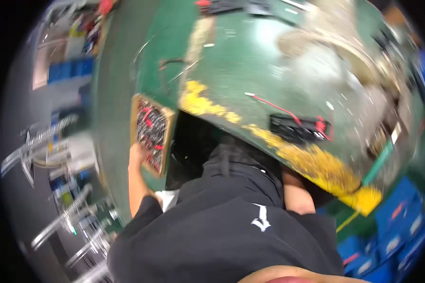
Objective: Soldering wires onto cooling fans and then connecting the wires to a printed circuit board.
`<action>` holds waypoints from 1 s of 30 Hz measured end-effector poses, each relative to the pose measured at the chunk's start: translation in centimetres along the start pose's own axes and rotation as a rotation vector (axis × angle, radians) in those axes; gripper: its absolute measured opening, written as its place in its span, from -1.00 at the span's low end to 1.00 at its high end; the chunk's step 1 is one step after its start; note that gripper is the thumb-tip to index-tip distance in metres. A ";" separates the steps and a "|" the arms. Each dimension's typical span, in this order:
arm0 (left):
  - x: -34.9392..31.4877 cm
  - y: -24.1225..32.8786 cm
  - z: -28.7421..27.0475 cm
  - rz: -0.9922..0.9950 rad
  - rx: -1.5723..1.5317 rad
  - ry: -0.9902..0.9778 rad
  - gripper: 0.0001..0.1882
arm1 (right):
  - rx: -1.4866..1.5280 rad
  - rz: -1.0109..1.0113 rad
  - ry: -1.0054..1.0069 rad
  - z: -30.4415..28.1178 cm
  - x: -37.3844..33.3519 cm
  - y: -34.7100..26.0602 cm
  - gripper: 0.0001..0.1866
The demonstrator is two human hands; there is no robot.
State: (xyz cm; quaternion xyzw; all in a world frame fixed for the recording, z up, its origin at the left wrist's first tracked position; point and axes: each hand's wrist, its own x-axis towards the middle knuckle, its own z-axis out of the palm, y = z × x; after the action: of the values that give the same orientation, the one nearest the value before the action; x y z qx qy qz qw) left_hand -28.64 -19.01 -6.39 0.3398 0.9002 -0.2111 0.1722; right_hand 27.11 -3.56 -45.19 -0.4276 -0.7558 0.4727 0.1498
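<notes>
At the left, my left hand (pixel 139 153) rests at the near left side of a shallow wooden box (pixel 167 113). Its fingers are smeared by motion, so whether they hold anything is hidden from me. Many small dark metal pieces (pixel 151 129), too blurred to name, fill the box, with a few red bits among them. My right forearm (pixel 295 191) goes under the front edge of the green worktable (pixel 250 61), which hides the right hand. On the table, nearest that arm, lies a black part (pixel 295 128) with a red wire (pixel 278 106) attached.
Worn yellow edging (pixel 311 162) runs along the table's front. A large pale, rounded object (pixel 335 52) stands at the back right. Blue bins (pixel 392 236) sit at the lower right. Metal-framed equipment (pixel 56 221) and a blue crate (pixel 71 70) are off to the left.
</notes>
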 end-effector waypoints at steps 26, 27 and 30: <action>-2.7 -2.1 0.5 -0.082 -0.851 0.556 -0.71 | 0.092 0.067 -0.231 -1.5 -2.8 10.3 -0.44; -3.0 -1.8 0.4 -0.096 -0.734 0.650 -0.71 | 0.098 0.082 -0.231 -2.1 -2.1 10.9 -0.44; -4.3 -2.5 1.5 0.077 -0.652 0.453 -0.72 | 0.115 0.121 -0.239 -1.6 -2.0 11.9 -0.44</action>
State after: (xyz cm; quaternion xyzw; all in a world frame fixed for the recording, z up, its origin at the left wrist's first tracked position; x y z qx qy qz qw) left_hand -27.05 -23.75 -5.10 0.3389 0.9217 0.1727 0.0761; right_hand 35.34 -1.99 -54.05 -0.4036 -0.7130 0.5709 0.0541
